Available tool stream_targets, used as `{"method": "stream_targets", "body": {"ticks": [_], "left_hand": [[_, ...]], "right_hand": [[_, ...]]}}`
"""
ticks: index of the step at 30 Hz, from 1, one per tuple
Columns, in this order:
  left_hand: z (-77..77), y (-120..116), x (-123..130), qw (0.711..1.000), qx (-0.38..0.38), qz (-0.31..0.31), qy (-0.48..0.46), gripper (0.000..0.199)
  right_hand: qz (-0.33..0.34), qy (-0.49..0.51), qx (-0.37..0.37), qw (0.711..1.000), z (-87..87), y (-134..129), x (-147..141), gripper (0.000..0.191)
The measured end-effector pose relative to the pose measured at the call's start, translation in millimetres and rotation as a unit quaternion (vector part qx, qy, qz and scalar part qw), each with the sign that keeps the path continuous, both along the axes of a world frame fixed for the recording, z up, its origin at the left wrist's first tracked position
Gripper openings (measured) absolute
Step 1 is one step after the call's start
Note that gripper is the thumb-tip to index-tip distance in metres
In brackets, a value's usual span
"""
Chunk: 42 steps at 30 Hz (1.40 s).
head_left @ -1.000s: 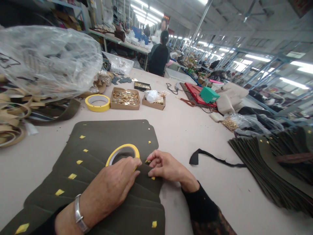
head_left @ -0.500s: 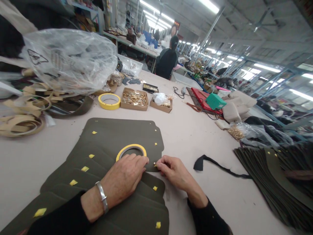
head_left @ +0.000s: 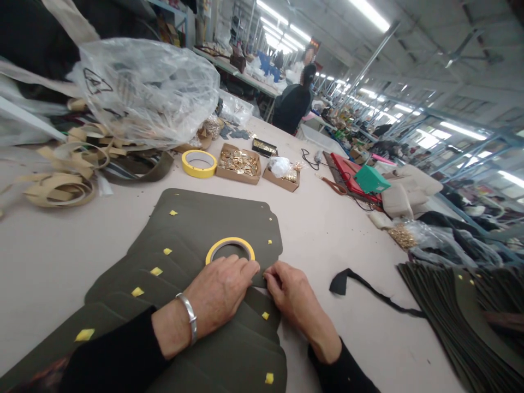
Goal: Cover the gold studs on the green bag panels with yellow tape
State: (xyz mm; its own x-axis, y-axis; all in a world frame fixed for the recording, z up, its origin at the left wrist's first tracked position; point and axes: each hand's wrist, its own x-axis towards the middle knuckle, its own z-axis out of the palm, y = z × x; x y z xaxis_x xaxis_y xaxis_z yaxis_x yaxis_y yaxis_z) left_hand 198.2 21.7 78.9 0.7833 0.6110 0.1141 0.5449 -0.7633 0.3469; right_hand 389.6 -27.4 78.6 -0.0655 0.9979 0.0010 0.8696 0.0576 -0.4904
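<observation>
Bright ceiling lights [head_left: 272,12] run back over a busy workroom, with a person [head_left: 292,106] in dark clothes beyond the far side of a pale table [head_left: 319,240]. Leftmost on the table, tan strips [head_left: 61,180] lie in loose coils near a big clear plastic bag [head_left: 151,87]. Next comes a spare tape roll [head_left: 199,172], just beside a box of gold metal parts [head_left: 238,165]. Nearer, dark green pieces [head_left: 221,215] lie overlapped like steps. Along their left side sit 5 yellow tape squares [head_left: 156,271]. Over the middle, the left hand [head_left: 223,292] has its fingers closed on the near rim of a yellow tape roll [head_left: 231,241]. To its right, the right hand [head_left: 292,289] is narrow, thumb and finger pinched at a right edge of the pieces, seemingly on a yellowish bit [head_left: 264,274] too small to make out. Along that side, 3 more squares show clear of the fingers, and farther up a bright dot [head_left: 271,219] is bare of tape. Judging from this, the taping looks well along, with the pinched spot unfinished. Farther right, a black strip [head_left: 339,283] trails toward a fanned stack [head_left: 434,322] of similar green pieces.
</observation>
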Motion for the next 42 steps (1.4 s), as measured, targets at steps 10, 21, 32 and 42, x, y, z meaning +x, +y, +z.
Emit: {"method": "stream_targets", "body": {"ticks": [10,21,32,42], "left_hand": [[-2.6,1.9,-1.6,1.000,-0.017,-0.003,-0.018,0.015],[-1.3,1.2,-5.5,0.998,0.001,-0.008,-0.070,0.021],[7.2,10.1,-12.9,0.975,0.031,-0.004,-0.221,0.019],[16.1,2.5,-7.0,0.973,0.037,0.016,-0.226,0.045]], "right_hand": [[-0.077,0.100,0.012,0.992,1.2,0.9,14.1,0.026],[0.120,-0.157,0.016,0.980,12.0,10.4,0.7,0.020],[0.050,0.103,-0.195,0.974,21.7,10.5,4.6,0.024],[0.056,0.241,0.173,0.953,28.7,-5.1,-9.0,0.019]]}}
